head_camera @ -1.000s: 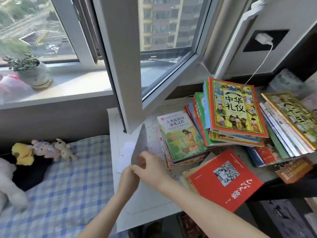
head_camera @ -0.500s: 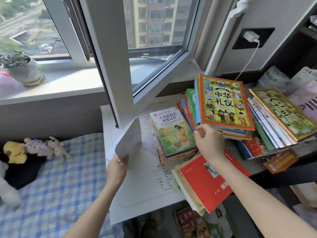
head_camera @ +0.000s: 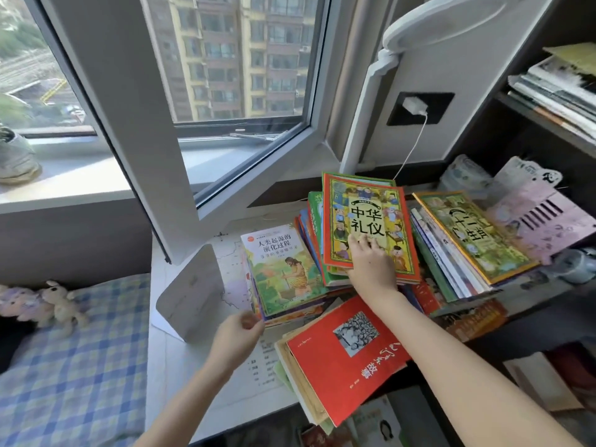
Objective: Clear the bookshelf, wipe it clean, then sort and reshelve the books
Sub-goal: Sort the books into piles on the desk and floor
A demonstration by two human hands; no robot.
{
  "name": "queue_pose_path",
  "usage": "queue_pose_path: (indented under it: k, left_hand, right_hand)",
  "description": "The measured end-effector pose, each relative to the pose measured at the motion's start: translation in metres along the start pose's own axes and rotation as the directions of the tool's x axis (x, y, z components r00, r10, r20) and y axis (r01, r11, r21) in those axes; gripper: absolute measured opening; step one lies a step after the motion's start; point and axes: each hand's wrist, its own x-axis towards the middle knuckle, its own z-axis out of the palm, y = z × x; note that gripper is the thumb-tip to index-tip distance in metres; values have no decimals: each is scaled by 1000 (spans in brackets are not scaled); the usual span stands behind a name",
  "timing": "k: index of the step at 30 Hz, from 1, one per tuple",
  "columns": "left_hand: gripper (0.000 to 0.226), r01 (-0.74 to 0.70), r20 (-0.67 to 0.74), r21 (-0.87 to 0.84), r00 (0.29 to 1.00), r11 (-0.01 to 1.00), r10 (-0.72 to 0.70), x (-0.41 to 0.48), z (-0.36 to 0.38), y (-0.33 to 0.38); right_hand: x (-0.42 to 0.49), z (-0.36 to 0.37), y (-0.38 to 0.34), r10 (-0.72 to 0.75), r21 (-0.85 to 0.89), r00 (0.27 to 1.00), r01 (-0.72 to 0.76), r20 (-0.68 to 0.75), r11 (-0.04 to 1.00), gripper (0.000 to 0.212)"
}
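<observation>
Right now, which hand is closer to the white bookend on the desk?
Left. The left hand is just beside the white bookend, at its lower right corner; the right hand rests on the yellow book, well off to the right.

Right hand (head_camera: 371, 266) lies flat on a yellow picture book (head_camera: 364, 204) topping a pile; left hand (head_camera: 237, 332) just beside a white bookend (head_camera: 193, 291) on the bench (head_camera: 180, 366).

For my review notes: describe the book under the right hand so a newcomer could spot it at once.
Right of the open window sash, piles of books crowd the white desk. The book tops the middle pile, under the right hand. Only it has a red border around a yellow cover crowded with cartoon figures; the covers beside it are mostly green.
</observation>
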Motion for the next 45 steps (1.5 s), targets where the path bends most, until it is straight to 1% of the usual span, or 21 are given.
queue_pose_path:
  k: [1, 2, 4, 5, 7, 9, 10, 13, 15, 17, 19, 22, 24, 25, 28, 33, 38, 41, 43, 44, 45]
  left_hand:
    - [9, -20, 1, -56, 1000, 998, 20, 1, 3, 14]
    - [9, -39, 2, -109, 999, 993, 40, 3, 5, 31]
    - [11, -71, 10, -229, 997, 971, 75, 6, 10, 63]
    - [13, -82, 12, -282, 996, 956, 89, 10, 13, 76]
    - [15, -107, 3, -334, 993, 937, 114, 21, 22, 101]
    - [22, -134, -7, -284, 990, 949, 137, 38, 35, 122]
    - [30, -149, -5, -235, 988, 961, 152, 48, 43, 132]
    - [54, -159, 1, -81, 987, 984, 160, 77, 62, 154]
    - [57, -144, 3, -39, 990, 989, 144, 93, 72, 158]
    - [50, -136, -8, -55, 991, 989, 136, 99, 76, 160]
    - [39, -143, -32, -74, 989, 987, 141, 101, 76, 159]
    - [24, -152, -37, -119, 988, 981, 149, 102, 74, 158]
    - [26, -196, -53, -81, 980, 977, 193, 97, 72, 163]
    - [26, -225, -63, -48, 973, 973, 222, 91, 69, 171]
    - [19, -320, -74, -65, 946, 945, 315, 75, 59, 200]
    - [13, -423, -140, 17, 896, 906, 421, 50, 22, 240]
    - [11, -382, -188, -29, 910, 924, 370, 48, -31, 229]
    - [12, -350, -175, -219, 933, 911, 316, 42, -54, 217]
    - [6, -293, -107, -344, 956, 892, 272, 33, -60, 210]
    - [5, -257, -66, -390, 966, 884, 251, 31, -60, 206]
    - [5, -225, -39, -424, 972, 877, 230, 30, -60, 201]
  right_hand:
    - [-7, -5, 6, 0, 133, 998, 8, -62, 991, 59]
    - [-15, -14, 13, 33, 297, 991, 6, -127, 955, 51]
    - [-26, -34, 31, 176, 566, 957, -15, -232, 824, 31]
    - [-29, -43, 39, 275, 663, 923, -28, -270, 748, 26]
    - [-33, -61, 55, 448, 748, 822, -40, -353, 662, 33]
    - [-34, -75, 63, 569, 801, 739, -67, -361, 595, 43]
    - [-34, -79, 67, 599, 822, 722, -72, -347, 564, 42]
    - [-33, -82, 68, 604, 837, 723, -66, -335, 543, 32]
    - [-33, -82, 66, 606, 844, 717, -46, -344, 534, 25]
    - [-31, -83, 65, 608, 860, 714, -18, -346, 511, 20]
    - [-29, -84, 65, 600, 856, 712, 3, -365, 518, 18]
    - [-25, -80, 66, 580, 824, 712, -3, -396, 566, 28]
    - [-26, -75, 65, 565, 803, 712, -1, -418, 595, 37]
    - [-26, -74, 64, 557, 797, 713, 5, -427, 604, 38]
    - [-27, -77, 60, 543, 792, 725, 6, -424, 610, 29]
    - [-26, -83, 62, 472, 714, 724, 41, -504, 699, 29]
    - [-24, -88, 58, 406, 629, 697, 83, -591, 773, 31]
    - [-25, -89, 43, 357, 618, 704, 146, -614, 772, 36]
    - [-25, -82, 27, 280, 588, 749, 176, -600, 789, 37]
    - [-24, -78, 19, 221, 578, 795, 189, -564, 794, 37]
    - [-24, -73, 10, 155, 593, 859, 195, -487, 781, 38]
